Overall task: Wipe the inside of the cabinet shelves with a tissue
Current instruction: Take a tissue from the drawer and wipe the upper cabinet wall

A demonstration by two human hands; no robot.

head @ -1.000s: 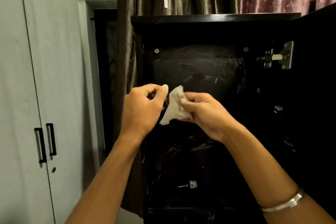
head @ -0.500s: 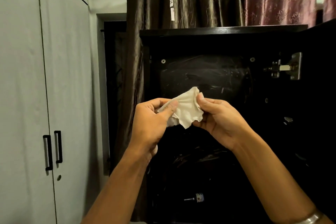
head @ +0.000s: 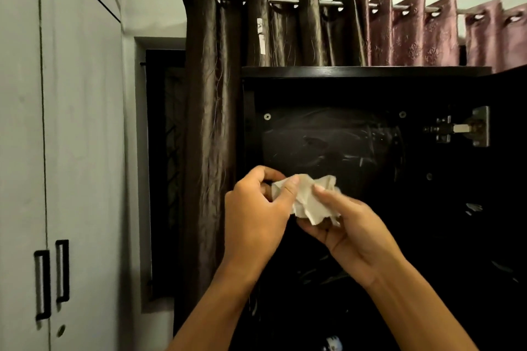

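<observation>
A crumpled white tissue [head: 309,201] is held between both hands in front of the open black cabinet [head: 365,72]. My left hand [head: 256,216] pinches its left edge with thumb and curled fingers. My right hand [head: 350,229] cups the tissue from below, its thumb pressing on top. The cabinet's dark back panel [head: 328,139] shows pale smear marks just above the hands. The lower shelves are dark and mostly hidden by my forearms.
The cabinet door [head: 510,179] stands open at the right, with a metal hinge [head: 462,129]. Dark and mauve curtains [head: 228,94] hang behind the cabinet. A grey wardrobe [head: 71,151] with black handles [head: 52,279] fills the left. A small object [head: 332,343] lies low inside.
The view has tilted upward, showing the curtain rod. Both hands stayed together on the tissue, working it into a more crumpled wad, with the right hand now cupping it underneath.
</observation>
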